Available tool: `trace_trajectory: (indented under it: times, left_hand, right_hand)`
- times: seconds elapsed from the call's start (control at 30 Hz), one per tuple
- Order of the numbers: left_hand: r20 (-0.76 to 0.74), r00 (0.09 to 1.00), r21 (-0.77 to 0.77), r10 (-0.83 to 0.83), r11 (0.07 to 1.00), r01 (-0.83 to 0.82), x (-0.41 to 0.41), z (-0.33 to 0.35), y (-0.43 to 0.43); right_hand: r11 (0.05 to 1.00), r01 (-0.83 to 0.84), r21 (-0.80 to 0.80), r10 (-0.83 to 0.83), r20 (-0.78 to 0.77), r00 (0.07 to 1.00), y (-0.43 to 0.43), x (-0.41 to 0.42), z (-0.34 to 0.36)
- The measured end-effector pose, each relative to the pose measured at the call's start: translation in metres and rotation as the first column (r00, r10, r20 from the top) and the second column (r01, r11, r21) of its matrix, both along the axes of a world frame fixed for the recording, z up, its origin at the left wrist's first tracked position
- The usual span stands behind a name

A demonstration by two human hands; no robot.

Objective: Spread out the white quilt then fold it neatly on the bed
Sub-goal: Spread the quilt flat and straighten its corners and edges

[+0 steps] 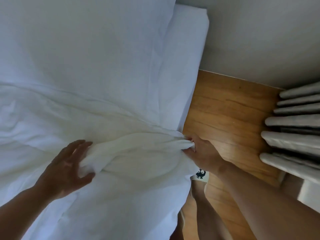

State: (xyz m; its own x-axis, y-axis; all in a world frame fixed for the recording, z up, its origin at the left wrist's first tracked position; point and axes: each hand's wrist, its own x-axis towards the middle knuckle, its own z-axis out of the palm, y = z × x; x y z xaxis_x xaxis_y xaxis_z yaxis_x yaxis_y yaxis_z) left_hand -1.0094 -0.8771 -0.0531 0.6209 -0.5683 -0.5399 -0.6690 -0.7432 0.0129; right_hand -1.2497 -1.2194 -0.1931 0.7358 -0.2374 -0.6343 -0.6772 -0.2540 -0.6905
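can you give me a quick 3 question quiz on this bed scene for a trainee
1. True or false: the right hand is shut on a bunch of the white quilt at the bed's edge.
2. The left hand is: A) closed in a fist, B) open with fingers spread on the quilt, C) on the floor.
3. Fill in: the grey pleated curtain hangs over the wooden ____, beside the bed.

Key: 1 true; 2 B; 3 floor.
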Motion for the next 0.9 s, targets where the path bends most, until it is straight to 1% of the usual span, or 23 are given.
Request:
trace_trajectory:
  times: [0.07, 0.1, 0.13, 0.2, 0.27, 0.33, 0.37, 0.43, 0.47, 0.5, 0.53, 0.6, 0.63, 0.67, 0.7, 0.73, 0.8, 0.83, 0.87, 0.9]
  left_hand:
    - [0.097, 0.995, 0.031, -0.034, 0.999, 0.031, -0.008, 0.002, 0.011]
    - [0.136, 0.990, 0.011, -0.034, 0.999, 0.033, -0.014, 0.001, 0.016]
    - [0.165, 0.986, 0.004, 0.009, 1.000, -0.010, -0.019, 0.003, 0.015]
    - [0.197, 0.969, -0.002, 0.148, 0.989, -0.151, -0.018, 0.002, 0.009]
    - [0.191, 0.951, 0.064, 0.245, 0.963, -0.261, 0.003, -0.002, -0.004]
    - [0.163, 0.945, 0.157, 0.284, 0.938, -0.309, 0.033, -0.001, -0.016]
    - [0.154, 0.963, 0.175, 0.220, 0.953, -0.246, 0.054, -0.001, -0.019]
    - [0.131, 0.990, 0.141, 0.046, 0.988, -0.065, 0.099, 0.006, -0.039]
    - [0.114, 0.992, 0.129, 0.051, 0.990, -0.066, 0.119, 0.012, -0.055]
    - [0.107, 0.993, 0.161, 0.049, 0.985, -0.066, 0.138, 0.013, -0.070]
    - [0.090, 0.995, 0.189, 0.031, 0.981, -0.048, 0.154, 0.008, -0.085]
    - [0.103, 0.995, 0.222, 0.002, 0.975, -0.025, 0.168, -0.012, -0.101]
    - [0.147, 0.986, 0.288, -0.072, 0.957, 0.027, 0.164, -0.024, -0.106]
    - [0.164, 0.983, 0.344, -0.078, 0.939, 0.017, 0.153, -0.036, -0.105]
    - [0.177, 0.982, 0.365, -0.072, 0.931, 0.003, 0.142, -0.046, -0.099]
    - [0.208, 0.978, 0.345, -0.012, 0.937, -0.062, 0.127, -0.053, -0.096]
    - [0.306, 0.951, 0.347, -0.042, 0.935, -0.071, 0.113, -0.060, -0.084]
    - [0.348, 0.937, 0.332, -0.036, 0.939, -0.087, 0.115, -0.059, -0.079]
    - [0.370, 0.929, 0.324, 0.008, 0.936, -0.137, 0.120, -0.053, -0.078]
    - [0.380, 0.923, 0.277, 0.068, 0.943, -0.184, 0.125, -0.048, -0.075]
  right_hand:
    - [0.999, -0.011, 0.030, 0.012, -0.031, 0.999, -0.002, 0.009, -0.004]
    - [0.996, -0.034, 0.077, 0.037, -0.040, 0.998, -0.004, 0.015, -0.004]
    - [0.989, -0.058, 0.135, 0.065, -0.054, 0.996, -0.007, 0.020, -0.005]
    - [0.968, -0.084, 0.236, 0.108, -0.092, 0.990, -0.015, 0.027, -0.007]
    - [0.961, -0.116, 0.251, 0.150, -0.122, 0.981, -0.023, 0.029, -0.007]
    - [0.958, -0.174, 0.227, 0.199, -0.095, 0.975, -0.033, 0.029, -0.004]
    - [0.957, -0.188, 0.221, 0.210, -0.080, 0.974, -0.037, 0.029, 0.000]
    - [0.953, -0.192, 0.236, 0.212, -0.064, 0.975, -0.043, 0.029, 0.008]
    - [0.953, -0.191, 0.237, 0.212, -0.065, 0.975, -0.044, 0.030, 0.010]
    - [0.954, -0.180, 0.238, 0.202, -0.071, 0.977, -0.043, 0.030, 0.011]
    - [0.956, -0.168, 0.239, 0.193, -0.085, 0.977, -0.042, 0.030, 0.010]
    - [0.960, -0.144, 0.242, 0.176, -0.118, 0.977, -0.038, 0.030, 0.003]
    - [0.960, -0.132, 0.248, 0.168, -0.131, 0.977, -0.038, 0.029, -0.001]
    - [0.957, -0.126, 0.261, 0.167, -0.141, 0.976, -0.038, 0.027, -0.004]
    - [0.953, -0.122, 0.277, 0.167, -0.144, 0.975, -0.039, 0.026, -0.006]
    - [0.950, -0.120, 0.287, 0.167, -0.147, 0.975, -0.041, 0.026, -0.007]
    - [0.950, -0.139, 0.281, 0.187, -0.153, 0.970, -0.045, 0.027, -0.004]
    - [0.955, -0.162, 0.249, 0.205, -0.159, 0.966, -0.044, 0.028, -0.002]
    - [0.964, -0.194, 0.183, 0.225, -0.172, 0.959, -0.043, 0.029, -0.001]
    - [0.969, -0.234, 0.073, 0.244, -0.191, 0.951, -0.040, 0.029, 0.002]
